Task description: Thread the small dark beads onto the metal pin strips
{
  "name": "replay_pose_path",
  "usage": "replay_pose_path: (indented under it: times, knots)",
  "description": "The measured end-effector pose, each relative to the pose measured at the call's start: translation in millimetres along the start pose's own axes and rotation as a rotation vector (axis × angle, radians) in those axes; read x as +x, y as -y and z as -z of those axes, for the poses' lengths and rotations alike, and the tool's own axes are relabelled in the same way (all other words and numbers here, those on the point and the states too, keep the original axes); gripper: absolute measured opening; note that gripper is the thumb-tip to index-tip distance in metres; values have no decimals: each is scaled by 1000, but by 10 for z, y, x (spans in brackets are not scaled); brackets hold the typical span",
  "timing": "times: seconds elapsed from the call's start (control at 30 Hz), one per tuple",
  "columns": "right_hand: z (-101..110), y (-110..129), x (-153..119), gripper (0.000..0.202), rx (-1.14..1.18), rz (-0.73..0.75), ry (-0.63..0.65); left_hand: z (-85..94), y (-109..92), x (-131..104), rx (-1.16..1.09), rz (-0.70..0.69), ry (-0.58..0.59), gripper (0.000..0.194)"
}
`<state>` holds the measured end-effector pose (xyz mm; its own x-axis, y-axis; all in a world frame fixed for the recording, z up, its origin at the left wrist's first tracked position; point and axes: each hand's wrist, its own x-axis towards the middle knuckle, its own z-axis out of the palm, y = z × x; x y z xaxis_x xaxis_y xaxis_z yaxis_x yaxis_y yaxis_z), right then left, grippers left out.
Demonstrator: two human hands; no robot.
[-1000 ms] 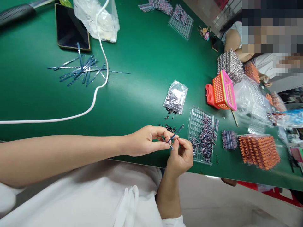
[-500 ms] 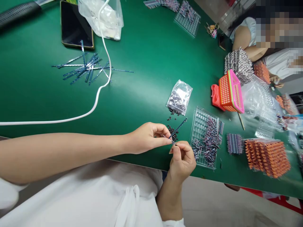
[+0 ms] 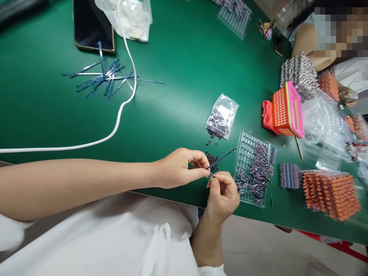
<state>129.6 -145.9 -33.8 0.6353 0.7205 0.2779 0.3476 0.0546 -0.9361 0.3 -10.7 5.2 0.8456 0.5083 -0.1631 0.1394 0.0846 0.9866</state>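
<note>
My left hand [image 3: 179, 168] pinches the near end of a thin blue strip [image 3: 222, 158] that slants up to the right over the green table [image 3: 178, 69]. My right hand [image 3: 222, 193] is curled just below it, fingertips pinched on a tiny part at the strip's lower end; the part itself is too small to make out. A loose heap of small dark beads [image 3: 212, 157] lies right behind the fingers. A small clear bag of the same beads [image 3: 222, 115] lies a little farther back. A clear plastic tray [image 3: 253, 168] with several dark parts sits right of my hands.
A scatter of blue strips [image 3: 105, 78] lies at the far left, with a white cable [image 3: 115, 122], a phone [image 3: 92, 25] and a plastic bag [image 3: 129, 17]. A pink-orange basket [image 3: 286, 109], orange part stacks [image 3: 330, 193] and another person's arm [image 3: 306, 42] are to the right.
The blue strip's free end has swung lower and more to the right. Both hands stay pinched together near the table's front edge; the view has shifted slightly.
</note>
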Motion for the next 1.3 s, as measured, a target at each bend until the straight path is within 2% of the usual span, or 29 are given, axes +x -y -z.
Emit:
replay_pose_path:
  times: [0.4,0.87,1.3]
  knots:
    - [10,-1,-5,3,-20,-12,46,47,-45,28,42,4,63,17]
    - [22,2,-4,6,66,-43,75,39,-40,16,32,27,61,16]
    - [-1,-19,-34,4,-40,-25,37,42,-39,18,64,27,57,17]
